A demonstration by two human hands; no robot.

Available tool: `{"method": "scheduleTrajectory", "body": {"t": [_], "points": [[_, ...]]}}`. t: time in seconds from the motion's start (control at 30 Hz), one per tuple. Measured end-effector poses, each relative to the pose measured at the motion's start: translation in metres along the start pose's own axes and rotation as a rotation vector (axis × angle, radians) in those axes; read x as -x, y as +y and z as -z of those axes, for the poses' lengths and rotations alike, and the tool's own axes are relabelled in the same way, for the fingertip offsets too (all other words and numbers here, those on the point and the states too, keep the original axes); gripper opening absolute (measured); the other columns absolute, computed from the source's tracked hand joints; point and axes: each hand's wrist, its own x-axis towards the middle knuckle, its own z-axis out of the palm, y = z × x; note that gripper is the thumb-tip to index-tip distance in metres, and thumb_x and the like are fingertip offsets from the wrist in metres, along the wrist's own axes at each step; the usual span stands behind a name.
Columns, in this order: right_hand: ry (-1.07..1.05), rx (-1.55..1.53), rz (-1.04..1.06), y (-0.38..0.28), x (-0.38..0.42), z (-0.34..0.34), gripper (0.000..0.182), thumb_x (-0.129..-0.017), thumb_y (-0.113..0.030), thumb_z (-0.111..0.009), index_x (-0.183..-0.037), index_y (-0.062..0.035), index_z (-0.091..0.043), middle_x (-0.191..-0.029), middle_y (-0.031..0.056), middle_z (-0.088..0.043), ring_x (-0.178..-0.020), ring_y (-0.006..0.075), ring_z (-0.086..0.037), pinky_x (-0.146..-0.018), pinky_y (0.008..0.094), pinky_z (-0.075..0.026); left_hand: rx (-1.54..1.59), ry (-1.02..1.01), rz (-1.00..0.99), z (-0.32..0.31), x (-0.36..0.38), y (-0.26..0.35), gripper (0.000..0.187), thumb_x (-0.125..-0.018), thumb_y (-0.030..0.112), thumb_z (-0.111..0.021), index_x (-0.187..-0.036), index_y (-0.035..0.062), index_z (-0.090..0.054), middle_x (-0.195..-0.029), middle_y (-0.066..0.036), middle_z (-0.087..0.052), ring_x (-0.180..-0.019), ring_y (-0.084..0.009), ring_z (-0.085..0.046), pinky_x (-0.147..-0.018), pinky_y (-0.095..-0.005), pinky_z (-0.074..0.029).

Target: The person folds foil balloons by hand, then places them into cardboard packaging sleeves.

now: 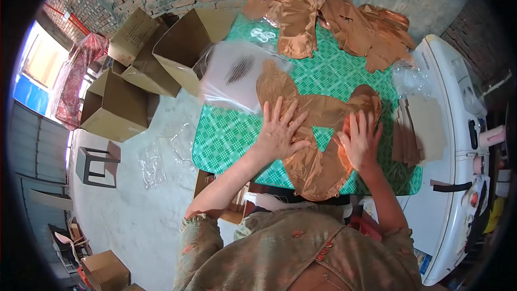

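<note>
A flat, shiny copper-brown foil piece (315, 175), which looks like an uninflated foil balloon, lies spread on the green checked tabletop (221, 140). A triangular gap in its middle shows the green beneath. My left hand (281, 133) rests palm down on its left part, fingers spread. On its right part lies my right hand (360, 141), fingers stretched out and slightly apart. The piece's lower rounded end reaches the table's near edge. Just beyond my left hand is a stack of clear plastic bags (229, 83) with a dark striped patch.
More copper-brown foil pieces (299, 24) are heaped along the far edge, near white rings (263, 34). To the right are a stack of flat brown sheets (423, 129), crumpled clear plastic (411, 78) and a white appliance (444, 86). Cardboard boxes (121, 105) and a stool (97, 167) stand left.
</note>
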Motion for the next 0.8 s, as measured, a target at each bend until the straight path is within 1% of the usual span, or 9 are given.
{"method": "scheduleTrajectory", "body": {"t": [0.1, 0.17, 0.23, 0.3, 0.33, 0.5, 0.6, 0.7, 0.8], "points": [[0.107, -0.079, 0.165, 0.0, -0.062, 0.012, 0.062, -0.093, -0.034, -0.076, -0.143, -0.003, -0.056, -0.149, 0.017, -0.055, -0.145, 0.0415, -0.043, -0.117, 0.0609, -0.033, 0.015, 0.017, -0.008, 0.009, -0.012, -0.003, 0.085, -0.094, 0.075, -0.056, -0.16, 0.0211, -0.048, -0.167, -0.018, -0.037, -0.157, -0.0493, -0.025, -0.121, -0.0755, -0.019], [0.201, -0.143, 0.318, 0.001, -0.108, 0.008, 0.051, -0.094, -0.024, -0.073, -0.14, -0.0038, -0.06, -0.145, 0.0156, -0.059, -0.143, 0.0375, -0.046, -0.118, 0.054, -0.036, 0.017, 0.064, 0.015, 0.015, -0.028, -0.012, 0.08, -0.095, 0.068, -0.061, -0.157, 0.0183, -0.051, -0.164, -0.019, -0.042, -0.155, -0.0467, -0.03, -0.123, -0.071, -0.021], [0.277, -0.219, 0.404, -0.001, -0.157, -0.024, 0.045, -0.094, -0.02, -0.074, -0.136, -0.0072, -0.064, -0.138, 0.0103, -0.065, -0.138, 0.0337, -0.052, -0.115, 0.0487, -0.04, 0.047, 0.122, 0.027, 0.018, -0.052, -0.027, 0.075, -0.095, 0.06, -0.066, -0.154, 0.015, -0.054, -0.162, -0.019, -0.045, -0.154, -0.0441, -0.034, -0.124, -0.0662, -0.025], [0.285, -0.29, 0.431, -0.008, -0.199, -0.044, 0.042, -0.093, -0.021, -0.074, -0.133, -0.007, -0.066, -0.137, 0.009, -0.066, -0.139, 0.0312, -0.052, -0.116, 0.0473, -0.04, 0.106, 0.182, 0.032, 0.021, -0.081, -0.048, 0.07, -0.096, 0.05, -0.071, -0.151, 0.0113, -0.055, -0.16, -0.019, -0.047, -0.152, -0.0414, -0.039, -0.124, -0.061, -0.03], [0.285, -0.297, 0.449, -0.012, -0.216, -0.053, 0.041, -0.093, -0.02, -0.074, -0.132, -0.0068, -0.066, -0.136, 0.0092, -0.067, -0.138, 0.0305, -0.053, -0.115, 0.0466, -0.041, 0.096, 0.219, 0.029, 0.024, -0.094, -0.057, 0.063, -0.096, 0.038, -0.074, -0.148, 0.0071, -0.056, -0.156, -0.019, -0.052, -0.147, -0.0402, -0.045, -0.121, -0.0528, -0.038], [0.285, -0.396, 0.536, -0.016, -0.277, -0.105, 0.03, -0.094, -0.016, -0.069, -0.122, -0.0056, -0.071, -0.128, 0.0096, -0.071, -0.126, 0.0271, -0.063, -0.105, 0.042, -0.05, 0.204, 0.18, 0.025, 0.0, -0.161, -0.112, 0.055, -0.094, 0.028, -0.075, -0.141, 0.0041, -0.061, -0.148, -0.02, -0.059, -0.137, -0.04, -0.055, -0.115, -0.0477, -0.045], [0.405, -0.396, 0.607, -0.011, -0.287, -0.111, 0.022, -0.094, -0.013, -0.066, -0.114, -0.006, -0.072, -0.115, 0.0118, -0.075, -0.107, 0.032, -0.071, -0.09, 0.0432, -0.057, 0.221, 0.165, 0.029, -0.012, -0.186, -0.126, 0.049, -0.093, 0.026, -0.075, -0.135, 0.0035, -0.065, -0.137, -0.02, -0.066, -0.127, -0.0394, -0.062, -0.108, -0.0471, -0.05], [0.233, -0.446, 0.431, -0.005, -0.296, -0.114, 0.016, -0.097, -0.014, -0.063, -0.108, -0.0066, -0.071, -0.098, 0.0153, -0.075, -0.09, 0.0396, -0.072, -0.08, 0.0486, -0.059, 0.269, 0.159, 0.075, -0.021, -0.206, -0.136, 0.039, -0.094, 0.025, -0.075, -0.126, 0.0046, -0.071, -0.116, -0.019, -0.075, -0.11, -0.0393, -0.071, -0.095, -0.0455, -0.057], [0.184, -0.599, 0.244, -0.003, -0.3, -0.11, 0.014, -0.095, -0.017, -0.068, -0.105, -0.0074, -0.071, -0.085, 0.0179, -0.073, -0.081, 0.0443, -0.07, -0.074, 0.0512, -0.057, 0.321, 0.114, 0.168, -0.02, -0.222, -0.14, 0.027, -0.096, 0.024, -0.074, -0.117, 0.0062, -0.076, -0.1, -0.017, -0.079, -0.094, -0.0385, -0.075, -0.084, -0.0438, -0.059]]}}
